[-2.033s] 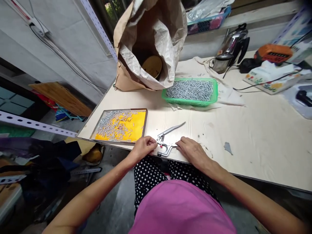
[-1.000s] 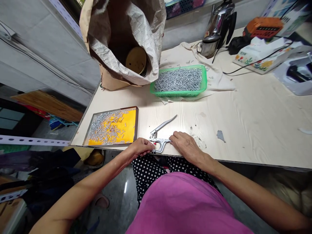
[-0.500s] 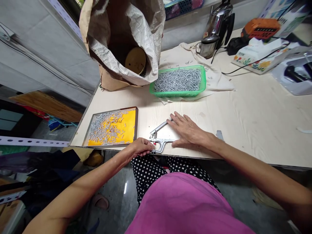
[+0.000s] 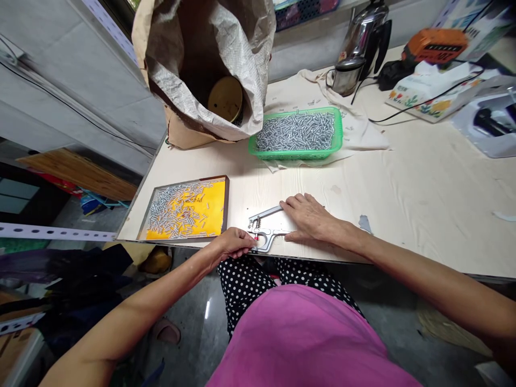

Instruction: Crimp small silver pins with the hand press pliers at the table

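Silver hand pliers (image 4: pixel 266 233) with a spring and a red tip lie at the table's front edge, their handles spread apart. My right hand (image 4: pixel 308 217) is around the handle ends, fingers over the upper handle and thumb by the lower one. At the jaws, my left hand (image 4: pixel 237 243) is closed in a pinch; what sits between its fingertips is too small to make out. Left of the pliers is a shallow tray (image 4: pixel 226 207) with a yellow bottom and many small metal pins (image 4: pixel 171 212). Beyond the hands, a green plastic basket (image 4: pixel 296 155) is full of similar pins.
A large open sack (image 4: pixel 245 70) with a round tin (image 4: pixel 224 99) inside stands at the back left. Toward the back right are a metal mug (image 4: pixel 345 78), a kettle (image 4: pixel 365 35), an orange box-shaped device (image 4: pixel 435 45) and a tissue pack (image 4: pixel 423 94). Cables cross the table there.
My right hand has moved slightly down, its fingers bending over the upper handle. That handle has come closer to the lower one. My left hand has stayed at the jaws.
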A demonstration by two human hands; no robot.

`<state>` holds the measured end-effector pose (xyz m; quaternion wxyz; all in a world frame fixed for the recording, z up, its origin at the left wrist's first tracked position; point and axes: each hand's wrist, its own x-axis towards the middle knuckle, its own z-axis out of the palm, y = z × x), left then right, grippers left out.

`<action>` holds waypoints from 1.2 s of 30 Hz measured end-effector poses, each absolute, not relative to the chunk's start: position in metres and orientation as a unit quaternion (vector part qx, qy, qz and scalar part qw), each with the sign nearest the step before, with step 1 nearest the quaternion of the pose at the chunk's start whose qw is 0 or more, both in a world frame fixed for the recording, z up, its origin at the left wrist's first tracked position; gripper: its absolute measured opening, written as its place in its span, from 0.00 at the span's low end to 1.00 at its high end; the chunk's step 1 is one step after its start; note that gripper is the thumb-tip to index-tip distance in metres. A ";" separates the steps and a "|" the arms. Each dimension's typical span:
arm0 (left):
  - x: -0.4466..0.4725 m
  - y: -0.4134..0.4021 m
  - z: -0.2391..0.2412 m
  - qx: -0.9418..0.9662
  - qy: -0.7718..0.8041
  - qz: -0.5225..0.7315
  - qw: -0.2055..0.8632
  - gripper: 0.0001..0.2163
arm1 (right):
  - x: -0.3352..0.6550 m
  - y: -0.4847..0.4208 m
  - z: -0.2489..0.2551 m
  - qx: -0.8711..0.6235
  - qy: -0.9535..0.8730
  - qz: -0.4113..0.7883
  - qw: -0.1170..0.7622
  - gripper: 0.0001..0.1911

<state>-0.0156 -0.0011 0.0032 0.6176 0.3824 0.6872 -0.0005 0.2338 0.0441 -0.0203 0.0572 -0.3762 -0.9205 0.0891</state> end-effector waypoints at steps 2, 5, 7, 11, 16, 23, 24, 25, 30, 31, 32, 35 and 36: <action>-0.016 -0.002 0.003 0.391 0.688 -0.001 0.611 0.14 | 0.234 0.042 -0.019 -0.377 -0.920 0.089 0.057 0.30; -0.015 -0.009 0.005 0.442 0.696 -0.017 0.566 0.14 | 0.233 0.037 -0.014 -0.381 -0.917 0.104 0.060 0.21; -0.012 -0.017 0.010 0.539 0.703 -0.013 0.463 0.12 | 0.234 0.033 -0.010 -0.380 -0.915 0.119 0.068 0.17; 0.005 -0.033 0.020 0.739 0.634 0.035 0.224 0.10 | 0.234 0.026 -0.007 -0.383 -0.910 0.135 0.076 0.14; 0.033 -0.017 0.008 0.855 0.502 0.030 0.130 0.24 | 0.231 0.023 -0.009 -0.394 -0.908 0.120 0.076 0.15; 0.038 0.016 0.000 0.885 0.442 -0.037 0.144 0.27 | 0.247 0.024 -0.009 -0.404 -0.901 0.141 0.072 0.31; 0.038 0.017 0.001 0.883 0.447 -0.039 0.141 0.27 | 0.251 0.024 -0.009 -0.419 -0.895 0.138 0.066 0.33; 0.039 0.017 0.002 0.880 0.452 -0.041 0.138 0.28 | 0.253 0.023 -0.009 -0.431 -0.890 0.135 0.061 0.34; 0.051 0.020 0.005 0.888 0.437 -0.043 0.135 0.28 | 0.259 0.021 -0.006 -0.425 -0.895 0.121 0.065 0.24; 0.053 0.021 0.005 0.890 0.433 -0.043 0.137 0.25 | 0.259 0.020 -0.006 -0.423 -0.896 0.118 0.069 0.21; 0.055 0.022 0.005 0.890 0.432 -0.043 0.140 0.22 | 0.259 0.020 -0.005 -0.423 -0.896 0.116 0.073 0.18; 0.057 0.025 0.004 0.890 0.431 -0.044 0.144 0.15 | 0.258 0.019 -0.008 -0.421 -0.895 0.115 0.089 0.12; 0.057 0.025 0.003 0.890 0.432 -0.044 0.141 0.13 | 0.257 0.019 -0.009 -0.420 -0.896 0.113 0.095 0.10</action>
